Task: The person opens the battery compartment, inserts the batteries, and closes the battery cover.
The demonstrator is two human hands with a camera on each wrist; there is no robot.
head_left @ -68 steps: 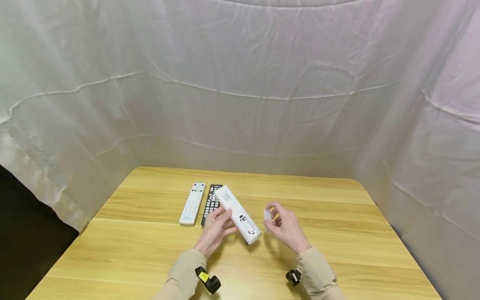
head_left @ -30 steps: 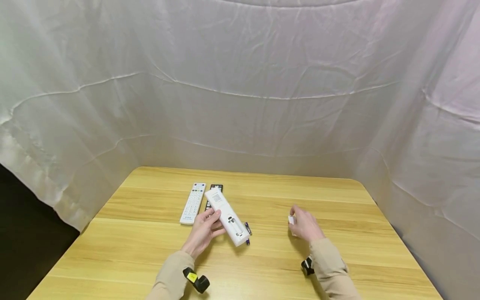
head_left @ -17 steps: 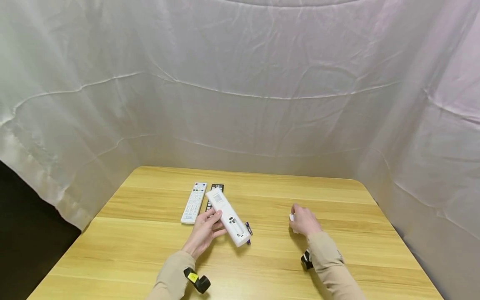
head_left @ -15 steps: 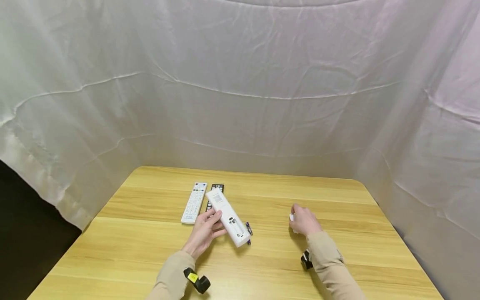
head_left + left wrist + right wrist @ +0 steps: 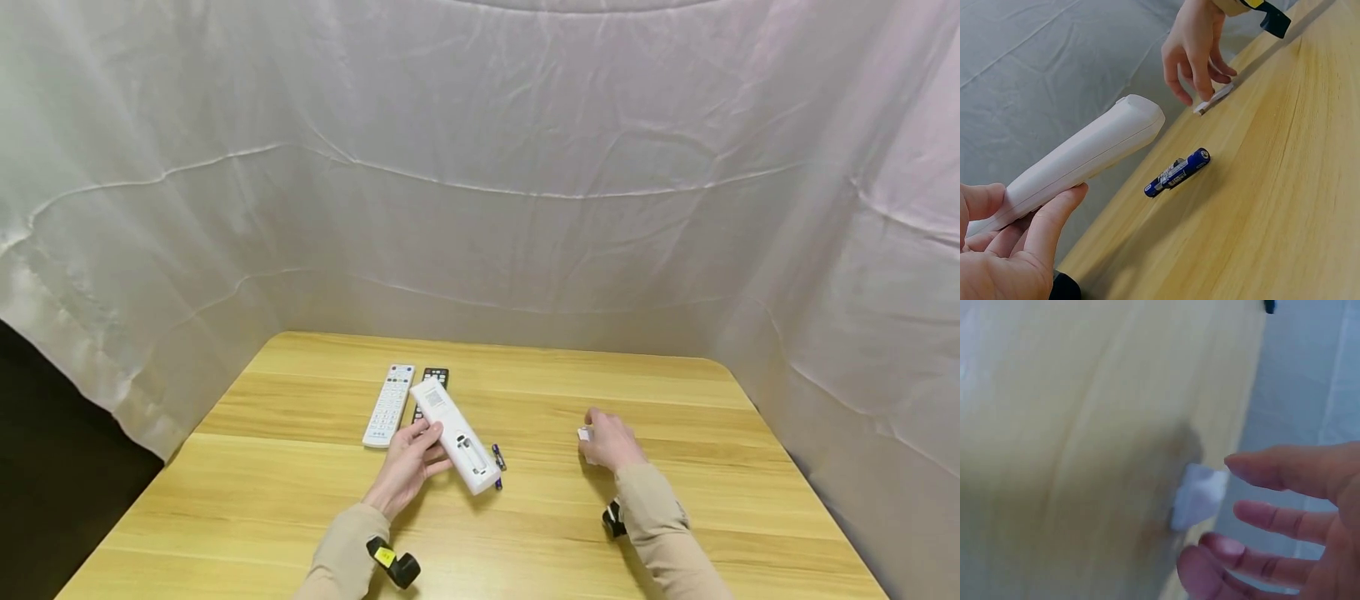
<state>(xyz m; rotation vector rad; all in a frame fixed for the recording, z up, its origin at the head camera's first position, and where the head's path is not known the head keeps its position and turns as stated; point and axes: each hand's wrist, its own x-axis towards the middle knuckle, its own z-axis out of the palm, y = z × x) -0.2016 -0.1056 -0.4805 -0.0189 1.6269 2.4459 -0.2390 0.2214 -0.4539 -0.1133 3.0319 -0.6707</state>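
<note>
My left hand [image 5: 408, 462] grips a white remote control [image 5: 455, 435] tilted over the table, its back turned up and its battery compartment uncovered. Inside the compartment no battery shows. Two blue batteries [image 5: 1179, 172] lie close together on the table beyond the remote's lower end, partly hidden by it in the head view. Over to the right, a small white battery cover [image 5: 1200, 495] lies on the wood. My right hand [image 5: 613, 442] is right at the cover, with its fingers loosely spread and apart from it in the right wrist view.
A white remote [image 5: 388, 406] lies buttons up at the back left of the wooden table [image 5: 712, 500]. Beside it is a black remote [image 5: 435, 377], mostly covered by the held one. Grey cloth [image 5: 480, 233] hangs around the table's back and sides.
My right hand has carried the battery cover to the right, set it down on the table and loosened its fingers. The left hand shifted slightly left with the remote, bringing the batteries into view.
</note>
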